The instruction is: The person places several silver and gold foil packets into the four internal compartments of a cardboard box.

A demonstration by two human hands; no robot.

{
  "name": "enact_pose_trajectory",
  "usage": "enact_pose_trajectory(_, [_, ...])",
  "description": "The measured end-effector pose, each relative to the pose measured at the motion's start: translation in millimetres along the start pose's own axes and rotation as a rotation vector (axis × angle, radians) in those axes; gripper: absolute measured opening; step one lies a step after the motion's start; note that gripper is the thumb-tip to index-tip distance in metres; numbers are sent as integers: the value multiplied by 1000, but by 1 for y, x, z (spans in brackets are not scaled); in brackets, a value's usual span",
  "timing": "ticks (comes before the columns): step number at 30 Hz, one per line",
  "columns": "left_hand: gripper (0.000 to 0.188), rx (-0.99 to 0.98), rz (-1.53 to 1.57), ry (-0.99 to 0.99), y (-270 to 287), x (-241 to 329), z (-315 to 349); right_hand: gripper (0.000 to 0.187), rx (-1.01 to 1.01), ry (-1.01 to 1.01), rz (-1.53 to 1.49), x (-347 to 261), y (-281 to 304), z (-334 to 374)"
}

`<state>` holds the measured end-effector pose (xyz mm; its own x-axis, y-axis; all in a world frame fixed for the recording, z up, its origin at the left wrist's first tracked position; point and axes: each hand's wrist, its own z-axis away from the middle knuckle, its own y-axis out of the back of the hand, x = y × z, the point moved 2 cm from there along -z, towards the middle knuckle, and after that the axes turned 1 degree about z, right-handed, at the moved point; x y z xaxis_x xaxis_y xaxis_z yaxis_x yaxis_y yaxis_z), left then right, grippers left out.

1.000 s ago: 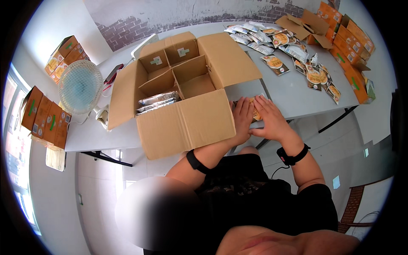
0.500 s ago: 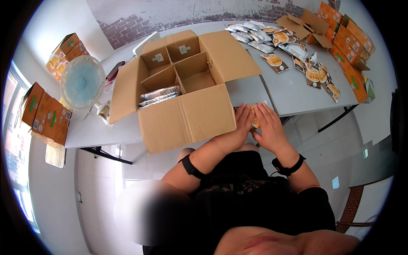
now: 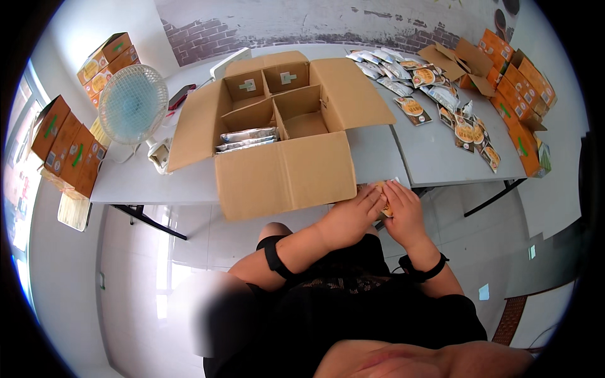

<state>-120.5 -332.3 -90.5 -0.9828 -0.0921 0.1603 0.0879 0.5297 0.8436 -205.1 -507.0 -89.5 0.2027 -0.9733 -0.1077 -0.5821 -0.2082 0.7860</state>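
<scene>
Left hand, right hand on packet right of box; can't tell if clamped, long axis hidden. Near-left compartment holds silvery packets.

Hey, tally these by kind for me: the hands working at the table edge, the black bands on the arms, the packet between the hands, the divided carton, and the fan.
Hands: 2 (left hand, right hand)
Black bands: 2 (left band, right band)
Packet: 1
Divided carton: 1
Fan: 1
Total: 7
</scene>
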Motion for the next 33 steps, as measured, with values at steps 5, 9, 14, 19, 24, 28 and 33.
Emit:
enact_pose_trajectory(5, [51, 9, 194, -155, 17, 19, 4, 52, 61, 38, -123, 0, 15, 2])
enact_pose_trajectory(9, [42, 201, 257, -484, 57, 31, 8, 47, 86, 0, -264, 1, 29, 7])
enact_pose_trajectory(14, [27, 353, 192, -568, 98, 32, 22, 48, 41, -140, -290, -2, 55, 4])
enact_pose_trajectory(19, [32, 327, 8, -415, 129, 14, 49, 47, 165, -48, -348, -2, 79, -24])
enact_pose_trajectory(24, [28, 440, -115, -185, 136, -1, 72, 49, 124, 80, -356, -12, 100, -75])
enact_pose_trajectory(28, [31, 450, -169, -93, 141, -11, 87, 50, 66, 163, -342, -32, 104, -117])
enact_pose_trajectory(33, [32, 420, -193, -37, 150, -23, 103, 49, -20, 214, -347, -47, 96, -163])
